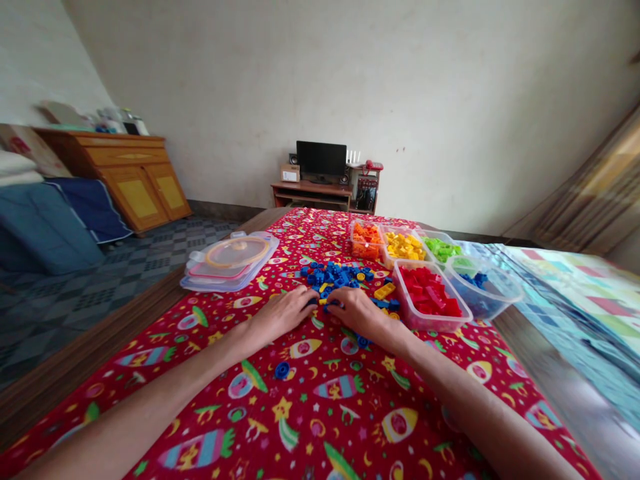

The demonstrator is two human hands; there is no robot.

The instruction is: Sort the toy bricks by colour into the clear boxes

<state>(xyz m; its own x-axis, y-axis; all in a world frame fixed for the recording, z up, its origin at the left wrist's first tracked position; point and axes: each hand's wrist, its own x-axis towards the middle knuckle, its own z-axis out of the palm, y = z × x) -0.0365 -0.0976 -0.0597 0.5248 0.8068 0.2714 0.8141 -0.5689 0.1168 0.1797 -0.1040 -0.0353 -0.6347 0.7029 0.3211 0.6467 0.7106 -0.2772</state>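
Observation:
A loose heap of blue building bricks point(334, 274), with a few yellow ones mixed in, lies on the red patterned cloth point(320, 413). At the heap's near left edge, my left hand point(286, 312) has its fingers closed around a dark blue brick, mostly covered by the fingertips. Close beside it, my right hand point(361, 312) pinches another small blue brick point(328, 307) between thumb and fingers. A yellow brick point(385, 291) rests right of the heap. Nearer to me, a round blue piece point(283, 371) lies alone between my forearms.
Clear tubs at the right hold sorted bricks: orange point(367, 240), yellow point(404, 246), green point(442, 249), red point(431, 292) and a few blue point(475, 279). Stacked clear lids point(230, 261) lie at the left. Beyond the table stands a desk with a monitor point(321, 160).

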